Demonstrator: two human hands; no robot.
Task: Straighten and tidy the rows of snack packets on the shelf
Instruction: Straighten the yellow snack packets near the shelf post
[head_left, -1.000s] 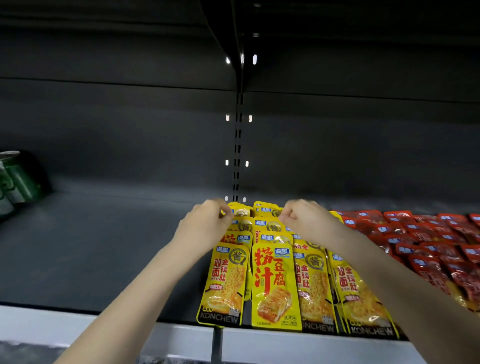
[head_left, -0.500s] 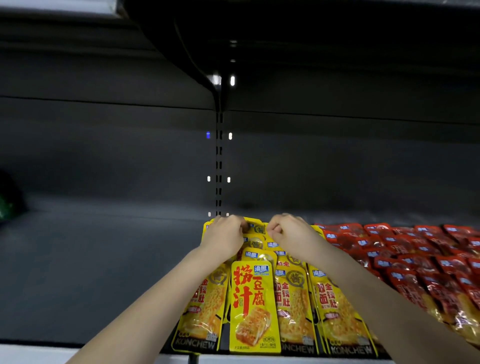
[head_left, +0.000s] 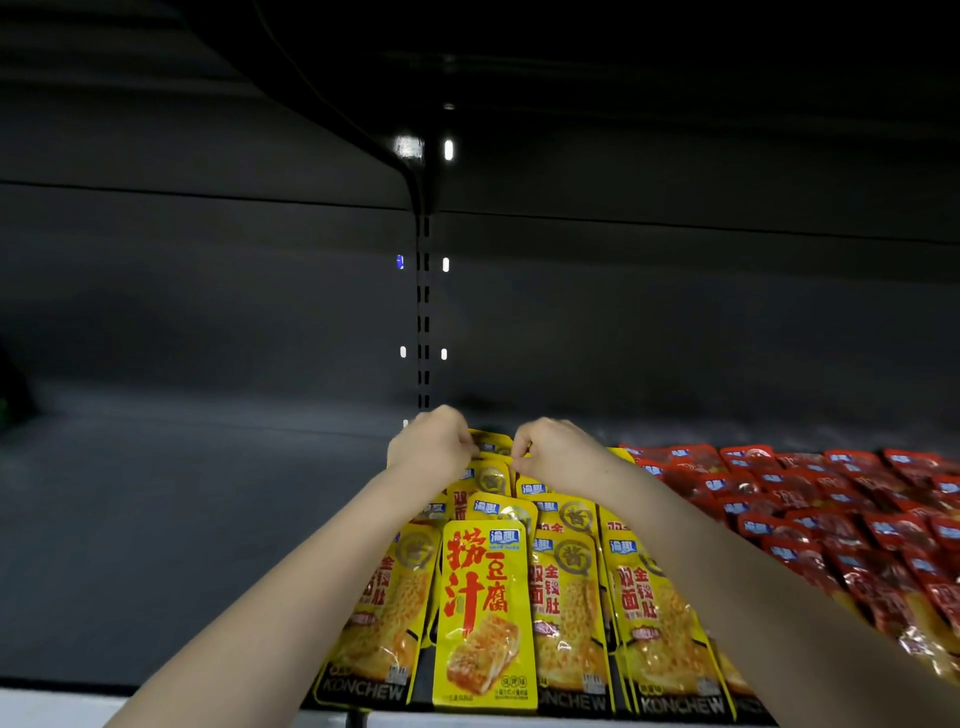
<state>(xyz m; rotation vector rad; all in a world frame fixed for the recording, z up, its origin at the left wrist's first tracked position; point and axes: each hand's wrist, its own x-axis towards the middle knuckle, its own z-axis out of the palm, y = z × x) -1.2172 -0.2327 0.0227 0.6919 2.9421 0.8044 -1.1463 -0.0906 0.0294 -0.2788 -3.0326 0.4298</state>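
Observation:
Yellow snack packets (head_left: 483, 618) lie in overlapping rows on the dark shelf (head_left: 182, 545), running from the front edge toward the back. My left hand (head_left: 431, 452) and my right hand (head_left: 558, 452) reach to the rearmost yellow packets (head_left: 493, 447), fingers curled and pinching their top edges from either side. The front packet with large red characters lies flat over the others. My forearms cover parts of the outer yellow rows.
Red snack packets (head_left: 831, 509) fill the shelf to the right in several overlapping rows. The slotted upright (head_left: 423, 312) runs up the dark back panel behind my hands. The white shelf lip (head_left: 62, 706) lies along the front edge.
The view has moved closer and lower toward the shelf. Both hands have drawn nearer to each other at the back packets, and the green cans at the far left have left the view.

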